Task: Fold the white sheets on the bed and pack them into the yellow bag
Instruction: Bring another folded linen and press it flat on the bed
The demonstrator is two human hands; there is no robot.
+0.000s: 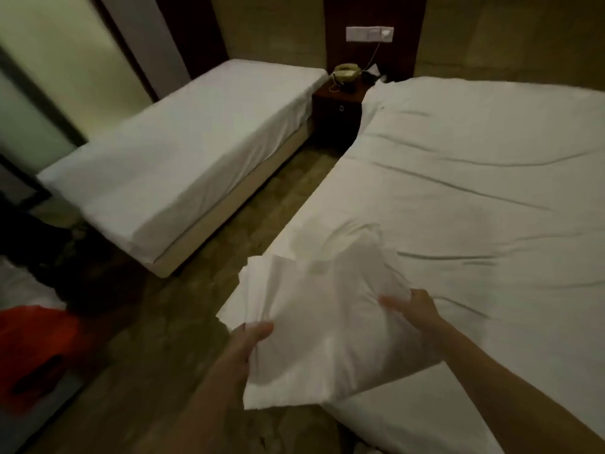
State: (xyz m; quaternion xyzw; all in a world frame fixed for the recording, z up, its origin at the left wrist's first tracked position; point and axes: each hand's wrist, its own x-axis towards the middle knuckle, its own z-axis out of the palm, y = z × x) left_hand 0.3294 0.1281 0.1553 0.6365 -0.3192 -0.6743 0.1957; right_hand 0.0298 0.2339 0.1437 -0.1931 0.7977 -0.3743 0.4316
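Head camera, wide-angle, looks forward-down over bed (458, 191) (single view).

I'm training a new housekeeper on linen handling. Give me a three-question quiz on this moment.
1. True or false: both hands grip the folded white sheet.
2. What sits on the nightstand between the beds?
A) lamp B) telephone C) kettle
3. Fill in: the sheet on the near bed looks ____ (smooth/wrinkled).

Key:
1. True: left hand, right hand.
2. B, the telephone.
3. wrinkled
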